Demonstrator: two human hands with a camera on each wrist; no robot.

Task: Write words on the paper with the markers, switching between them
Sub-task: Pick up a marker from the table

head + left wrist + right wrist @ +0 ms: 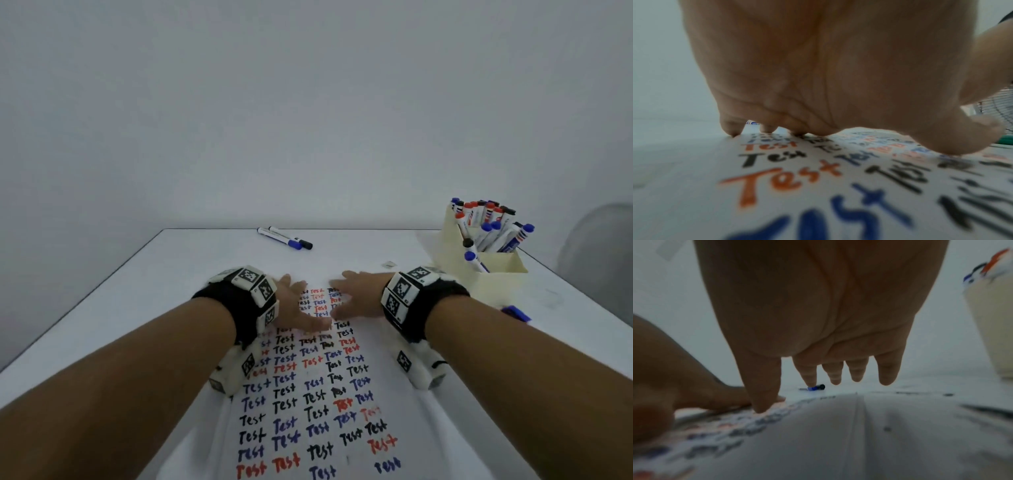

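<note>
A white paper [308,394] covered with "Test" in black, blue and red lies in front of me. My left hand [294,305] lies flat on its far part, fingers straight, tips touching the sheet [777,162]. My right hand [356,298] hovers palm down just over the paper [838,426], fingers spread, thumb tip near the sheet, holding nothing. Two capped markers [286,238], one blue and one black, lie at the table's far edge, also glimpsed past the right fingers [816,387]. The thumbs of both hands nearly meet.
A cream box [486,260] full of several red, blue and black markers stands at the right, also seen in the right wrist view [990,321]. A blue cap or marker [515,313] lies beside my right wrist. A small pale scrap [388,264] lies near the box.
</note>
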